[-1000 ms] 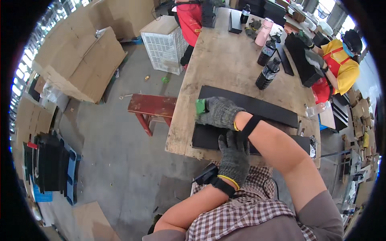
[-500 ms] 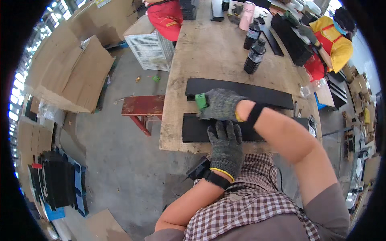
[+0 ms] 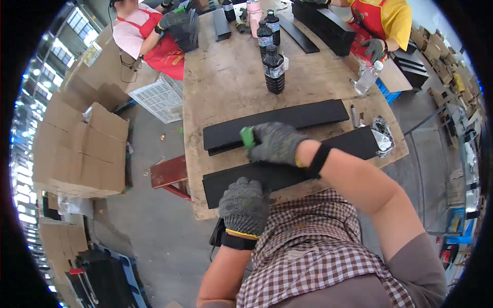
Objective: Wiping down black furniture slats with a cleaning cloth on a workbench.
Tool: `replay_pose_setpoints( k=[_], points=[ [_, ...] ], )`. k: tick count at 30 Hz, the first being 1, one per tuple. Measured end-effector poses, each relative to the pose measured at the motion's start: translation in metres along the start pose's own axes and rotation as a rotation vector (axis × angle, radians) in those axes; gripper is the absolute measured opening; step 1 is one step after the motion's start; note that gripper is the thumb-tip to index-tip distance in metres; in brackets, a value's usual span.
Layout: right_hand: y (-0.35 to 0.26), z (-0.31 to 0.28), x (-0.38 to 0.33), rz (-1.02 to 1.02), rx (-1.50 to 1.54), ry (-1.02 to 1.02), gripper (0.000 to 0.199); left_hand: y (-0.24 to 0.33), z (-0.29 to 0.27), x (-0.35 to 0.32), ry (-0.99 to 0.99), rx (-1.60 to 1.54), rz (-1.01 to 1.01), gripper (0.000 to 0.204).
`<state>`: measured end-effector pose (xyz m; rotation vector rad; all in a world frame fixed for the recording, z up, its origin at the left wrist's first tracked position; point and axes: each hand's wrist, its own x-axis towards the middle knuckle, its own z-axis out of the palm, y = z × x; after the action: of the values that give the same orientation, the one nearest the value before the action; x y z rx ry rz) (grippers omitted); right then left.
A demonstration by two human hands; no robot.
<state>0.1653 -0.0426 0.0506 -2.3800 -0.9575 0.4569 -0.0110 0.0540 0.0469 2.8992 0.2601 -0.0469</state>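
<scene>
Two long black flat strips lie side by side on a worn wooden table [image 3: 226, 82]. My right hand [image 3: 275, 142], in a grey knit glove, is closed on a small green tool [image 3: 247, 137] and rests between the far black strip [image 3: 277, 123] and the near black strip [image 3: 287, 167]. My left hand [image 3: 244, 205], also gloved, presses down on the near strip's front edge close to its left end. A black wristband sits on my right forearm.
Dark bottles [image 3: 273, 69] and a pink tumbler [image 3: 253, 11] stand mid-table. Stacks of black strips [image 3: 323, 23] lie at the far end. Two people in red aprons work there. A clear bottle [image 3: 367, 78], crumpled foil [image 3: 382, 134], a red stool [image 3: 169, 174], a white crate [image 3: 159, 97] and cardboard boxes [image 3: 82, 149] surround the table.
My right hand with the green tool has slid rightward along the strips. My left hand stays on the near strip. The view has shifted so the table sits lower.
</scene>
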Motion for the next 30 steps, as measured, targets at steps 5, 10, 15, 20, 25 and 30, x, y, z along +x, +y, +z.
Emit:
replay_pose_setpoints(
  k=[5, 10, 15, 20, 25, 30],
  points=[
    [-0.063, 0.061, 0.019, -0.2, -0.104, 0.133, 0.03, -0.042, 0.042, 0.014, 0.317, -0.109, 0.107, 0.032],
    [-0.019, 0.027, -0.009, -0.063, -0.332, 0.088, 0.025, -0.05, 0.026, 0.031, -0.088, 0.045, 0.033, 0.046],
    [0.095, -0.072, -0.079, 0.194, -0.521, 0.078, 0.042, -0.037, 0.011, 0.039, -0.176, 0.054, -0.02, 0.051],
    [0.133, -0.088, -0.105, 0.386, -0.578, 0.438, 0.017, -0.039, 0.009, 0.042, -0.179, 0.036, -0.025, 0.051],
    [0.065, -0.028, -0.079, -0.06, -0.377, 0.412, 0.014, -0.042, 0.007, 0.038, -0.114, -0.049, -0.016, 0.053],
    [0.156, -0.071, -0.114, 0.099, -0.383, 0.636, 0.023, -0.043, 0.013, 0.033, -0.04, -0.073, -0.041, 0.056]
  ],
)
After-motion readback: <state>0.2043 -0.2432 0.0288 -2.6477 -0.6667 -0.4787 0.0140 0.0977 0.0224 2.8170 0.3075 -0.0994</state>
